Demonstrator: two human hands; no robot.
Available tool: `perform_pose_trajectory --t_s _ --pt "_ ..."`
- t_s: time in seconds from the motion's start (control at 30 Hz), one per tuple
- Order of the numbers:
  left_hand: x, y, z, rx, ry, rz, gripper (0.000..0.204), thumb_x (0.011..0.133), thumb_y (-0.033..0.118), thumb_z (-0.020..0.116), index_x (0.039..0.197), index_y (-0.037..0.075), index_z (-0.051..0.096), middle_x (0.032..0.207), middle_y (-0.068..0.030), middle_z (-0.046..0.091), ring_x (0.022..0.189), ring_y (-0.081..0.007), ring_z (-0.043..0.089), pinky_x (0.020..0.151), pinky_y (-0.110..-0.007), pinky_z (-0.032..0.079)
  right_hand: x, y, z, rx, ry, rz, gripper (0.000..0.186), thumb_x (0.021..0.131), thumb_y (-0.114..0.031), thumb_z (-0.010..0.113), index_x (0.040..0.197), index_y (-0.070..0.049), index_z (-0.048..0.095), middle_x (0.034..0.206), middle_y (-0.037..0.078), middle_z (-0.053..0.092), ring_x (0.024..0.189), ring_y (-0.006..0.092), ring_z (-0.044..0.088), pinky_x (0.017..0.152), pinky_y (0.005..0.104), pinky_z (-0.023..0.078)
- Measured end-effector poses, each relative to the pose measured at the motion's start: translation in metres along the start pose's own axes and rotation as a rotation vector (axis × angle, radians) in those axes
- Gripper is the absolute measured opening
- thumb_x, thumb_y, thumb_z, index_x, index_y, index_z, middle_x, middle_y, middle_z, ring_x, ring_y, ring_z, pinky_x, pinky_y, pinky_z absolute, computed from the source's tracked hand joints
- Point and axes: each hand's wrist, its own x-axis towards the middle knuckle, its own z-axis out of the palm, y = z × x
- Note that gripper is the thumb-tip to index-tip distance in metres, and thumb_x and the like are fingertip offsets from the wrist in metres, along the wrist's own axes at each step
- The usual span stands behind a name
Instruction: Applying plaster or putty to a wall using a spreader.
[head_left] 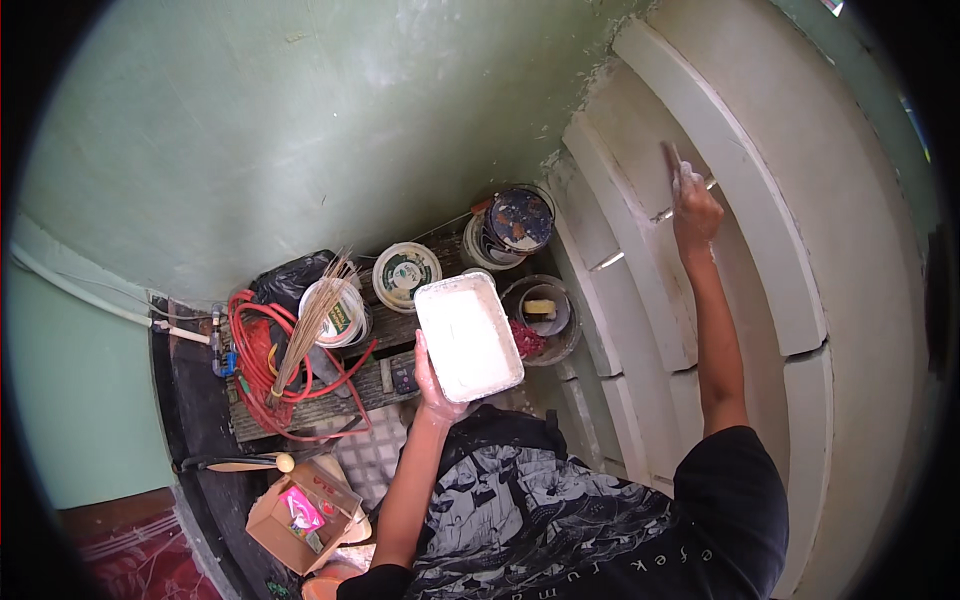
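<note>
My left hand (431,383) holds up a rectangular white tray (493,391) from its near left side, fingers partly hidden under it. Smooth white paste or paint (470,335) fills the tray. Up to the right, my right hand (697,210) is closed round a thin flat tool (670,158), seen nearly edge-on, so its exact kind is unclear. White smears mark the fingers of that hand. The tool is near the pale panel (640,118) between two long raised ledges (735,145); whether it touches the surface cannot be made out.
Below stands a plank bench (400,335) with lidded buckets (407,275), a dark-topped paint can (520,218), a coiled red hose (240,330) and a stick bundle (312,325). A bucket with a yellow sponge (540,308) sits beside the ledges. A cardboard box (280,530) lies lower left.
</note>
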Motion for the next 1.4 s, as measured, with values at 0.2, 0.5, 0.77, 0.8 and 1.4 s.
perform_pose_trajectory --t_s 0.2,0.5,0.77,0.8,1.4 --pt "-0.001 0.008 0.002 -0.023 -0.058 -0.027 0.063 0.093 0.056 0.035 0.139 0.013 0.040 0.135 -0.0088 0.049 0.118 -0.0299 0.052 0.100 -0.049 0.041 -0.003 -0.009 -0.007 0.186 0.048 -0.031 0.027 0.081 -0.017 0.064 0.107 -0.010 0.064 0.083 0.008 0.064 0.069 0.0261 0.065 0.057 0.0372 0.052" --pt "-0.016 0.013 0.000 -0.004 -0.071 -0.028 0.065 0.093 0.057 0.034 0.140 0.011 0.037 0.136 -0.0090 0.048 0.119 -0.0295 0.051 0.100 -0.047 0.041 0.027 -0.023 0.011 0.128 0.080 0.120 0.020 0.086 -0.018 0.058 0.105 -0.015 0.064 0.085 0.009 0.066 0.071 0.0302 0.065 0.061 0.0446 0.052" --pt "-0.018 0.013 -0.004 -0.021 -0.083 -0.006 0.065 0.094 0.057 0.035 0.140 0.012 0.037 0.137 -0.0084 0.047 0.120 -0.0298 0.050 0.101 -0.048 0.040 0.028 -0.020 0.057 0.001 -0.001 0.043 0.021 0.082 -0.019 0.062 0.101 -0.013 0.068 0.078 0.010 0.065 0.068 0.0293 0.065 0.057 0.0414 0.051" --pt "-0.019 0.014 -0.005 -0.009 -0.081 0.007 0.064 0.094 0.056 0.035 0.141 0.012 0.036 0.137 -0.0083 0.047 0.120 -0.0297 0.050 0.101 -0.048 0.040 0.034 -0.027 0.049 0.009 0.004 0.039 0.021 0.082 -0.019 0.062 0.101 -0.013 0.068 0.078 0.010 0.065 0.068 0.0293 0.065 0.057 0.0414 0.051" --pt "-0.020 0.010 0.000 0.031 -0.045 0.065 0.065 0.093 0.058 0.034 0.141 0.014 0.037 0.136 -0.0079 0.048 0.119 -0.0303 0.051 0.100 -0.049 0.042 0.045 -0.046 0.069 0.168 -0.051 -0.071 0.008 0.083 -0.016 0.057 0.088 -0.011 0.061 0.076 0.007 0.060 0.061 0.0251 0.062 0.051 0.0383 0.049"
